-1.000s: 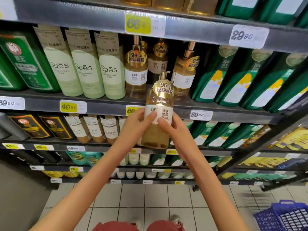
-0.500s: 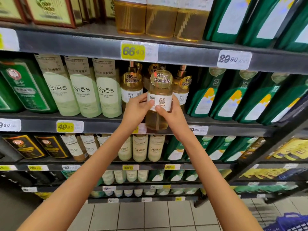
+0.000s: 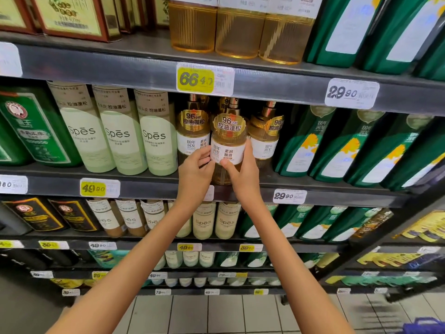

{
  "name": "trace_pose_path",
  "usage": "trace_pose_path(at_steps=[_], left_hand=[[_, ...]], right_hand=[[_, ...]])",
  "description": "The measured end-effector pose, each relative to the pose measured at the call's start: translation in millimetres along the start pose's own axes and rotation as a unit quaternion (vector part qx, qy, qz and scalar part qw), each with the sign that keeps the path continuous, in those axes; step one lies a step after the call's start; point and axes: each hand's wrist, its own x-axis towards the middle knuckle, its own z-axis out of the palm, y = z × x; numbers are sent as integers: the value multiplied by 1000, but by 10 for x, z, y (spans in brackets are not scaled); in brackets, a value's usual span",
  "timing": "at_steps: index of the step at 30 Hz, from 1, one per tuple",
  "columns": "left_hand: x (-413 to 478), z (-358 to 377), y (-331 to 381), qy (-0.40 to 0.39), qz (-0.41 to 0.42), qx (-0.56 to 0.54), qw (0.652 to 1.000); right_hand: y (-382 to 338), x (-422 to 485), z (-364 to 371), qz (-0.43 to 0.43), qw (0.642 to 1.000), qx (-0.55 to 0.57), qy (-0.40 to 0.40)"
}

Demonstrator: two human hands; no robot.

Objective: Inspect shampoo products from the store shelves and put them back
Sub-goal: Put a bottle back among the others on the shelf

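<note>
Pale floor tiles fill the near bottom edge, with a corner of a blue basket at the near right. Two bare forearms reach up and away to the shelf with the yellow 49.80 tag. The left hand grips the left side of an amber pump shampoo bottle, fingers curled onto its white label. The right hand clasps the right side, thumb across the lower front. The bottle stands upright with its base at the shelf's front lip; whether it rests there I cannot tell. Just behind it stand two matching amber bottles. Pale green Spes bottles stand to the left, dark green bottles to the right. On the shelf edge above hangs a yellow 66 price tag.
</note>
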Motion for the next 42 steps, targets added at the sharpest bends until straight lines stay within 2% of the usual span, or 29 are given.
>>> trace_pose_path(at_steps=[5, 9, 19, 28, 31, 34, 38, 42], left_hand=[[-8, -10, -96, -8, -25, 1, 1000], [-29, 3, -108, -44, -35, 13, 998], [55, 132, -76, -68, -60, 60, 994], [106, 135, -141, -68, -63, 63, 994], [91, 64, -144, -69, -69, 63, 993], [4, -127, -185, -56, -75, 32, 995], [-115, -483, -220, -3, -43, 0, 999], [-175, -715, -265, 48, -43, -1, 998]], right_hand=[[113, -155, 8, 21, 997, -60, 46], [179, -328, -6, -9, 996, -77, 53], [205, -152, -23, 59, 996, -68, -18], [235, -139, 8, 61, 995, -66, -44], [213, -178, 6, 68, 995, -63, -24], [125, -276, 29, -4, 998, -66, 8], [-207, -176, 167, -112, 992, -54, -6], [-503, 70, 342, -158, 984, -85, -10]])
